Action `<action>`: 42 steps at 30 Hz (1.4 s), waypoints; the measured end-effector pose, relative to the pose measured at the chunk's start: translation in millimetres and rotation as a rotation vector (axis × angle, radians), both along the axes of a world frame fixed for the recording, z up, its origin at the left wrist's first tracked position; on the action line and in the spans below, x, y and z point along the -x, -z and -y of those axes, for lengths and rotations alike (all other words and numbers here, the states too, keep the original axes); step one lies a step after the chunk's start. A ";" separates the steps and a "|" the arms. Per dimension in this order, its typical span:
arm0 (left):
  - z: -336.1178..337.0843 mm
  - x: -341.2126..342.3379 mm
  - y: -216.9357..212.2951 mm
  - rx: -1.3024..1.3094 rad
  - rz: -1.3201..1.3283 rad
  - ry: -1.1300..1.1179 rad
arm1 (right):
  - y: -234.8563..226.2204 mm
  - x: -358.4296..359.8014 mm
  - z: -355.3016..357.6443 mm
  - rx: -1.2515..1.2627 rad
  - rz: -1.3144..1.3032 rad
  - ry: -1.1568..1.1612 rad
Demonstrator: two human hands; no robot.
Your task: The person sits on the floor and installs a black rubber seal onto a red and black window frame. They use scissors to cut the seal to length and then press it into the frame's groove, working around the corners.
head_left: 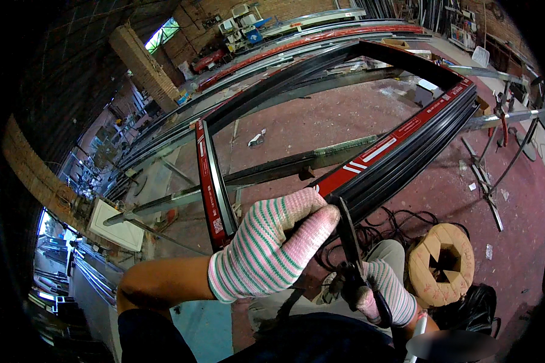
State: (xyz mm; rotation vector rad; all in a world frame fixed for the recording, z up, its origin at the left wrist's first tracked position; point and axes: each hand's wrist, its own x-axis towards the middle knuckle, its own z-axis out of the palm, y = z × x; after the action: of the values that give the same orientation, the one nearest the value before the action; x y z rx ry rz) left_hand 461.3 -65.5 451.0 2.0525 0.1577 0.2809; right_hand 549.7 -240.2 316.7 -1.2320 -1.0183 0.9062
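The left hand (266, 251) has its grip closed on the black frame's (399, 160) near end, the right hand (384, 293) just below holds scissors (351, 254), so cut close beside the steady fingers.

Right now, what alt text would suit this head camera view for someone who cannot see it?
A person's left hand in a striped glove grips a black and red window frame, while the gloved right hand holds black scissors against it. A cardboard spool sits on the red workshop floor.
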 end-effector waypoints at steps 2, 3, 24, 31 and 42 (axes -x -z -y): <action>0.5 0.6 0.7 0.014 -0.006 -0.010 | -1.6 0.4 1.2 0.005 -0.002 -0.004; 0.7 1.2 1.2 0.022 -0.008 -0.016 | -2.3 0.7 1.5 0.008 -0.002 -0.007; -0.9 2.6 9.0 0.118 -0.022 0.005 | 11.8 8.7 -1.2 -0.067 -0.194 -0.049; -8.1 2.8 3.7 -0.049 -0.067 0.103 | 39.1 14.7 -8.6 -0.095 -0.374 -0.021; -12.8 8.2 1.0 0.191 -0.075 0.117 | 12.0 11.0 -6.1 -0.075 -0.136 0.033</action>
State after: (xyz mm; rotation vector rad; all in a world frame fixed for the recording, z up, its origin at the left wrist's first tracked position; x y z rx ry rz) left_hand 453.0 -52.7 450.0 1.8753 0.1060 0.1119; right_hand 538.7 -234.1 304.7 -1.1065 -0.9131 0.9053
